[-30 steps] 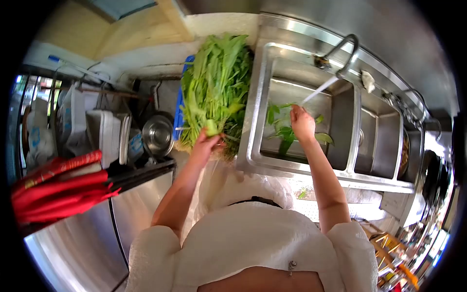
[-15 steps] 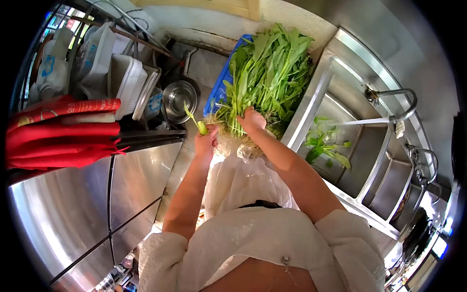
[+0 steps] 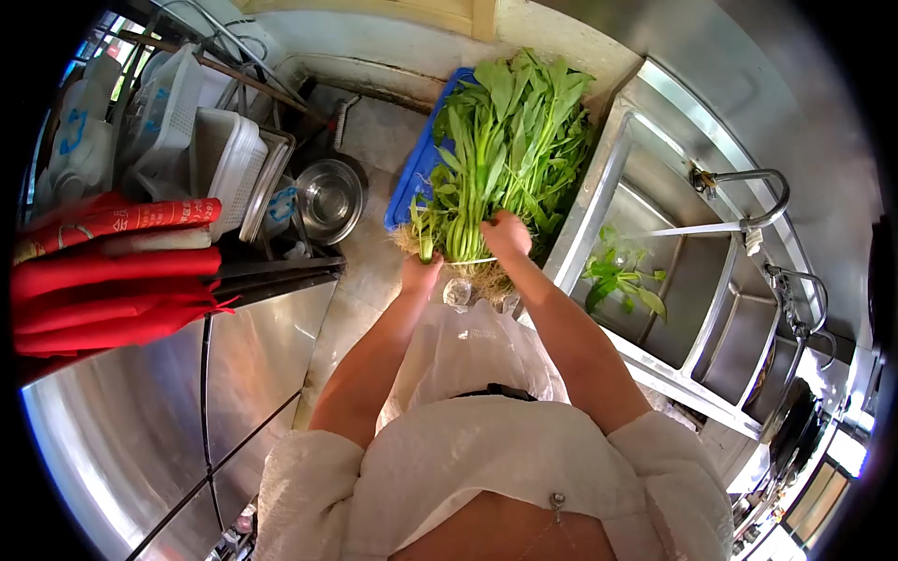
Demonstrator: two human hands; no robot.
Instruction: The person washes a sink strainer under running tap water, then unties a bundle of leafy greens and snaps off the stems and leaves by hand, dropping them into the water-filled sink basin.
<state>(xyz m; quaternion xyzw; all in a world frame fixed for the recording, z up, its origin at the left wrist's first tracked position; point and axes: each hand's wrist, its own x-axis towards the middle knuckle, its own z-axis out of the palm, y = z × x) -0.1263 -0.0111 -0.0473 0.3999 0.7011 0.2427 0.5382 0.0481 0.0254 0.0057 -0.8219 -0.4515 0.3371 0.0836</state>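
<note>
Tray (image 3: 406,192), blue, stands beside the stainless sink (image 3: 591,196); water runs from the faucet (image 3: 782,192) over loose leaves (image 3: 617,276). Metal bowl (image 3: 329,201) sits across from the sink. Greens (image 3: 496,154) lie over the tray, ahead of my hands. My left hand (image 3: 423,271) pinches a thick stalk (image 3: 427,250) — my right hand (image 3: 507,236) curls at the lower stems, grip unclear.

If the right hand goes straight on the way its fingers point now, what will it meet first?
Most likely the green stems, directly ahead of the right hand. One view leaves depth unclear, so I cannot say whether it already touches them.
</note>
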